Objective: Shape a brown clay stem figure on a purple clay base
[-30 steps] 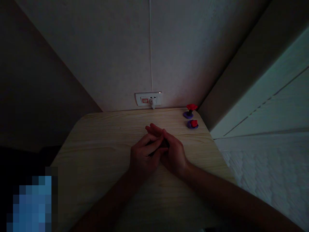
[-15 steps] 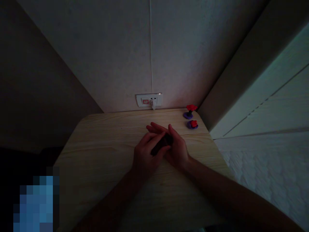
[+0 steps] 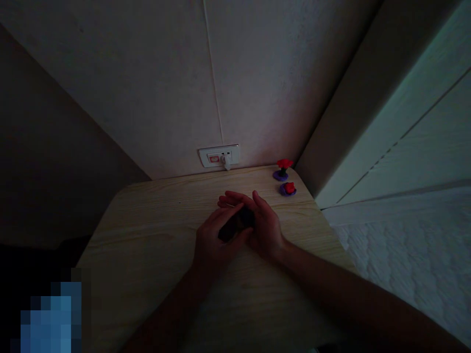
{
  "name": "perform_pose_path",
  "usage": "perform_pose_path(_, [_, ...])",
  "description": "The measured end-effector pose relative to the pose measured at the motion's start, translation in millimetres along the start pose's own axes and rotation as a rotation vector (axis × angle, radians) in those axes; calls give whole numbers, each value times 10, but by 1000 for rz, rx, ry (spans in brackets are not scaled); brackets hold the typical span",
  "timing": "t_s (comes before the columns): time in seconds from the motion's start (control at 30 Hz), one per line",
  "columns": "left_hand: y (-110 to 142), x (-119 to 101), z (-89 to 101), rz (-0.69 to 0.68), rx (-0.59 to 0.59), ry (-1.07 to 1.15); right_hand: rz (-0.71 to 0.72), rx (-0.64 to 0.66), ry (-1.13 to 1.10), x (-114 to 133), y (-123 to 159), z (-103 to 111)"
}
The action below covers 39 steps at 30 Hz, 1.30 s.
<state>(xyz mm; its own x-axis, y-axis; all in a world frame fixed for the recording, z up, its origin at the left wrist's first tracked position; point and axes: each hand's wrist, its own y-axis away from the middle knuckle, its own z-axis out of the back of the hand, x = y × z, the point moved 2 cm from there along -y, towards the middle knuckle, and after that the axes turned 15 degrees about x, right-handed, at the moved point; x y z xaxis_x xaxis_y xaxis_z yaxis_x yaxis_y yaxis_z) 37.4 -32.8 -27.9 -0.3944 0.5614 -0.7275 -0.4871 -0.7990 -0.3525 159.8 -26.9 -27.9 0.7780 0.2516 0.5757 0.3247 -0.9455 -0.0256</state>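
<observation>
The room is dim. My left hand and my right hand meet above the middle of a light wooden table. Between the palms lies a dark, elongated lump, possibly clay, with both hands pressed against it. The right hand's fingers stretch forward past the lump, and the left hand's fingers curl under it. At the table's far right corner stand two small red-on-purple clay figures, a short way beyond my right hand.
A white wall socket with a plug in it sits just above the table's back edge. A pale door and a white quilted surface lie to the right. Something blue and blurred is at the lower left.
The hands opened slightly and the dark lump came into sight between them, stretched out longer. The view shifted a little to the right.
</observation>
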Motion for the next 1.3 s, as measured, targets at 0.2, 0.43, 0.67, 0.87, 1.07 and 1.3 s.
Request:
perform_pose_path(0.2, [18, 91, 26, 159, -65, 233, -5, 6, -93, 65, -3, -9])
perform_pose_path(0.43, [27, 193, 37, 279, -173, 546, -20, -36, -228, 59, -2, -11])
perform_pose_path(0.67, [-32, 161, 58, 338, -276, 1031, -18, -79, -254, 53, -23, 94])
perform_pose_path(0.87, [-65, 149, 147, 332, -287, 1199, 61, -117, 95, 49, -86, 265])
perform_pose_path(1.07, [-73, 139, 177, 363, -290, 1365, 47, -4, 966, 155, -61, 298])
perform_pose_path(1.3, [-70, 112, 179, 374, -268, 1473, 70, 396, 1835, 121, 75, 119])
